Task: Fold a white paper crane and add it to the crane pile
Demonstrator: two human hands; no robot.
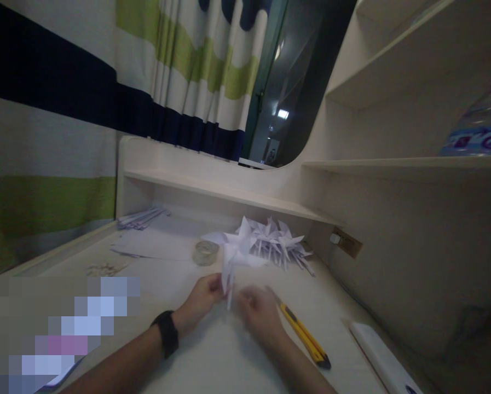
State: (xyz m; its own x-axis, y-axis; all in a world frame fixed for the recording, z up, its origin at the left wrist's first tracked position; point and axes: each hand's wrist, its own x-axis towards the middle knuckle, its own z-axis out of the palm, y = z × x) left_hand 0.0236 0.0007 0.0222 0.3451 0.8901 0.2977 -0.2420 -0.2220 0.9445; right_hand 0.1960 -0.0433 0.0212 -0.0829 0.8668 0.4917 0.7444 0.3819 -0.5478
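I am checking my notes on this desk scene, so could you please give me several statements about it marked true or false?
1. The left hand pinches a white paper pinwheel. True.
2. The yellow utility knife is held in the right hand. False: it lies on the desk beside that hand.
3. A pile of folded paper pinwheels lies behind the hands. True.
4. The tape roll sits on the shelf. False: it is on the desk.

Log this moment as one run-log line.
left hand: holds paper pinwheel | right hand: at its stick | yellow utility knife: on desk
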